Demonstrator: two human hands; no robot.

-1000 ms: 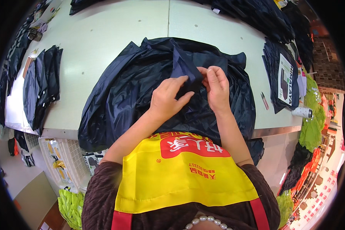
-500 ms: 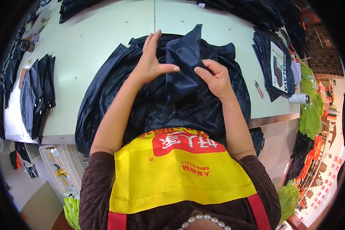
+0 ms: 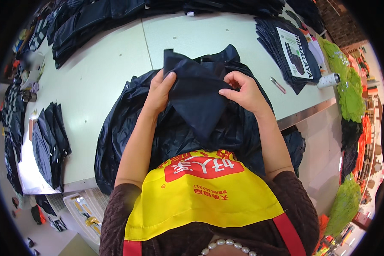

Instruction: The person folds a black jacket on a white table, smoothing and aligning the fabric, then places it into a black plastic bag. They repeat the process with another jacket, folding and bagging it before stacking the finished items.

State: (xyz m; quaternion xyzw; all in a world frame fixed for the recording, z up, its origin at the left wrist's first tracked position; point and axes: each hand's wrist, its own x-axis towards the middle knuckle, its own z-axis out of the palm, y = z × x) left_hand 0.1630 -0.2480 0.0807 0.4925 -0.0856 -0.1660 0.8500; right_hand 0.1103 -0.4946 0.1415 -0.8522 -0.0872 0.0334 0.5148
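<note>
The left hand, spread half a second earlier, pinched the left edge of a navy cloth panel, whose right corner the right hand pinched, leaving it held between both over rumpled dark fabric.

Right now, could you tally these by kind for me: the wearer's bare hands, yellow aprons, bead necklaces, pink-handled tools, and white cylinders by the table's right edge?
Bare hands: 2 (left hand and right hand, both holding dark fabric)
Yellow apron: 1
Bead necklace: 1
Pink-handled tool: 1
White cylinder: 1
Total: 6
</note>
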